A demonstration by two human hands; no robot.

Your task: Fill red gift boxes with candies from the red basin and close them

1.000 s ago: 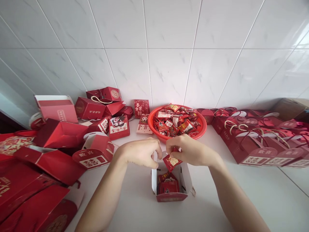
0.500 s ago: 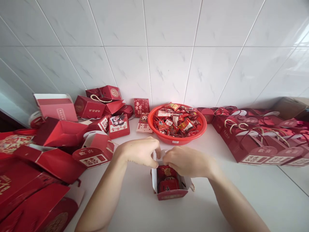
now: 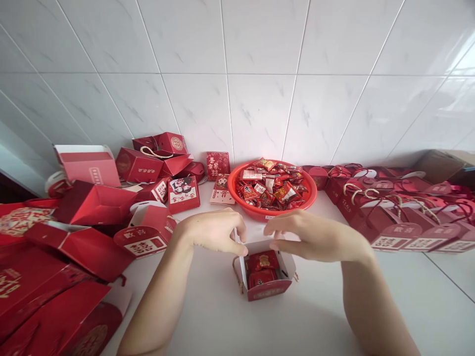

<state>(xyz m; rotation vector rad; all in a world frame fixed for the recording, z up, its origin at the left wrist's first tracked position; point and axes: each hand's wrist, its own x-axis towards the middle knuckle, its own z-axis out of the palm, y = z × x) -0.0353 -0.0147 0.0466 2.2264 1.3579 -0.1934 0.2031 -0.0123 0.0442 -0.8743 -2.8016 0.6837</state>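
Note:
A small red gift box [image 3: 270, 291] with white inner sides stands with its top open on the counter before me. Red-wrapped snack packets [image 3: 264, 260] lie inside it, and a rope handle [image 3: 237, 274] hangs at its left side. My left hand [image 3: 215, 230] is bent over the back left corner, thumb tip at the edge of the left side and fingers apart from the thumb. Over the back right corner is my right hand [image 3: 315, 237], empty, its fingers and thumb spread. The back flap is partly hidden between my hands.
Behind the box sits a red plastic basin [image 3: 260, 213] heaped with wrapped snacks. Several opened red boxes [image 3: 96, 202] pile up at left. Closed boxes with rope handles [image 3: 393, 230] stand in rows at right. A picture box [image 3: 183, 193] and tiled wall [image 3: 260, 109] are behind.
My right hand has moved up and right off the back flap, its fingers spreading. My left hand stays near the back left corner. The box has shifted and turned slightly.

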